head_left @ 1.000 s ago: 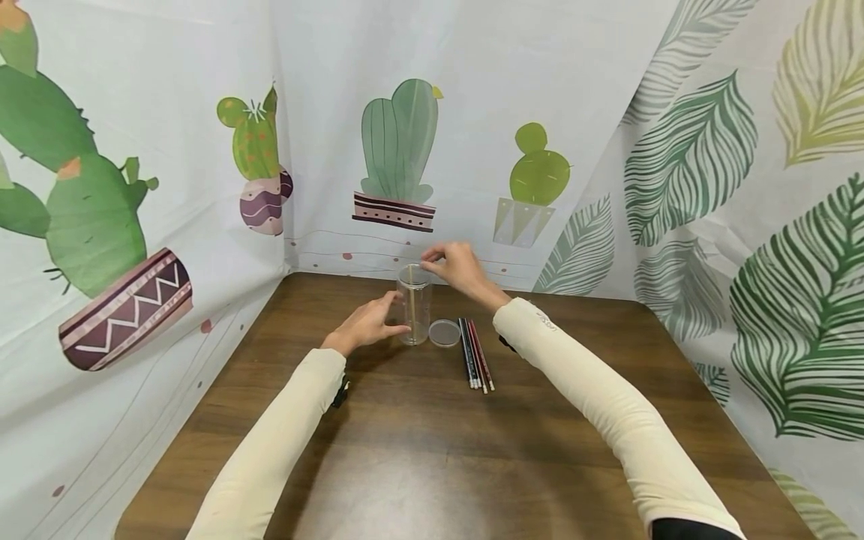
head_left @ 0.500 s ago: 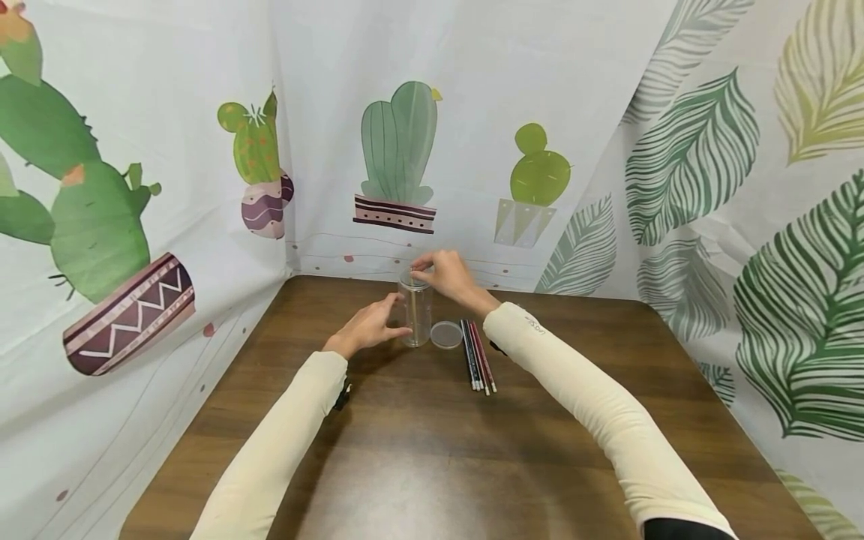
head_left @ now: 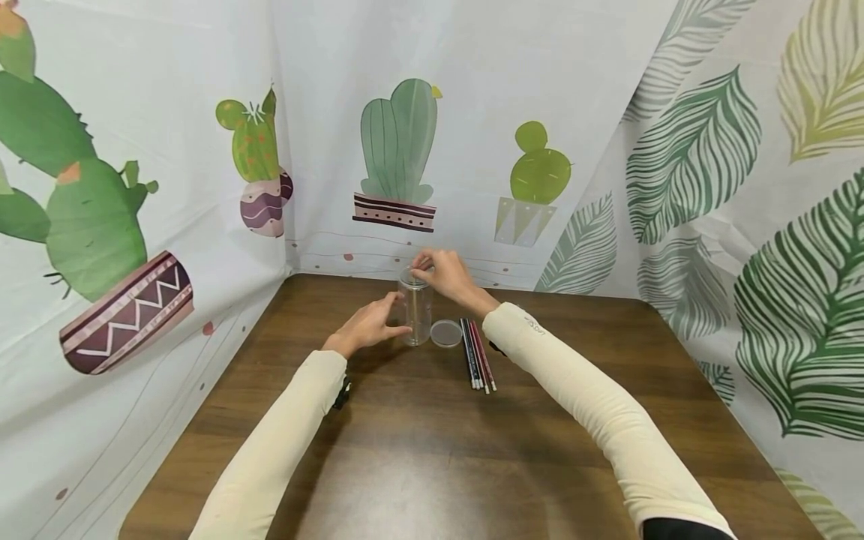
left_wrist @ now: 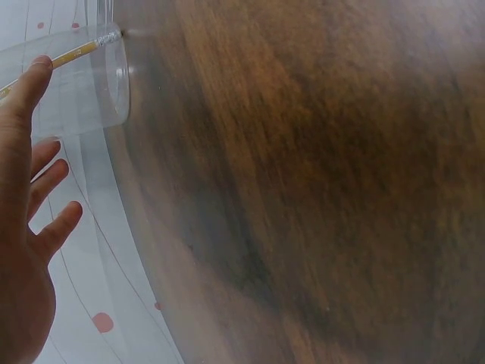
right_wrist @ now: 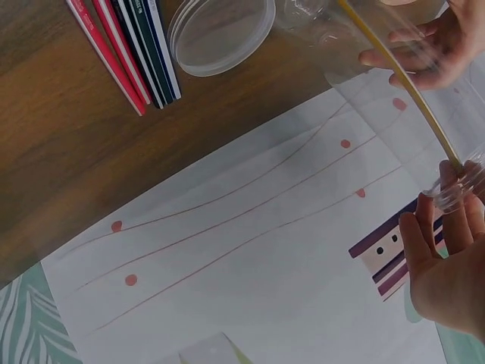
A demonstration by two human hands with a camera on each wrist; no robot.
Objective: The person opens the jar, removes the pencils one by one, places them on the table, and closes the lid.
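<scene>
A tall clear jar [head_left: 424,313] stands upright near the back of the table, its mouth uncovered. Inside it, a yellow pencil [left_wrist: 72,55] leans with its eraser end toward the base. My left hand [head_left: 364,326] holds the jar from the left, thumb at the front and fingers along the far side; its outer fingers look spread in the left wrist view. Over the rim, my right hand [head_left: 448,274] reaches down, and its fingertips pinch the pencil's upper end, as the right wrist view shows. Part of that end is hidden behind the fingers.
Just right of the jar lies a round clear lid [head_left: 446,334]. Beside the lid rest several dark and red pencils [head_left: 478,358], erasers toward the front. White cloth with cactus and leaf prints [head_left: 466,172] hangs behind the brown table [head_left: 405,450] and at its sides.
My right hand has moved left from the jar's right rim to the upper end of the yellow pencil. The left hand, jar, lid and other pencils have stayed in place.
</scene>
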